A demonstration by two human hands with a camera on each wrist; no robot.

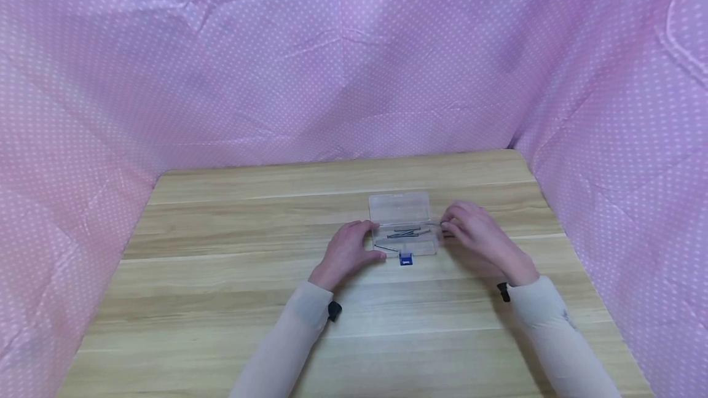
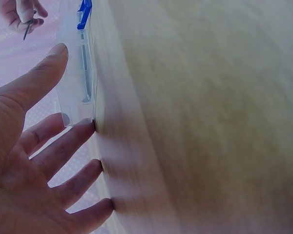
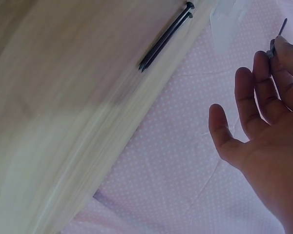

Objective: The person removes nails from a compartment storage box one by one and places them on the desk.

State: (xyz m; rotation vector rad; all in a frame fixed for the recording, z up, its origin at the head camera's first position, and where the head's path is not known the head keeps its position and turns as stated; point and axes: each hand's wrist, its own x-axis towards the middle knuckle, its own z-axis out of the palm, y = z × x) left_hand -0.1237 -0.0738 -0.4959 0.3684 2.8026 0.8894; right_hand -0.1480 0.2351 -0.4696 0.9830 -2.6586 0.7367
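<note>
Our left hand (image 1: 347,247) spreads against the box's (image 1: 423,248) left end; our right hand (image 1: 474,227) pinches a nail (image 3: 282,28). Let's lower it lengthwise.

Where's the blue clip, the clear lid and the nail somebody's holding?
Blue clip (image 1: 406,257): head view, on its front.
Clear lid (image 1: 399,208): head view, middle of panel.
Held nail (image 3: 282,27): right wrist view, on shank.
</note>
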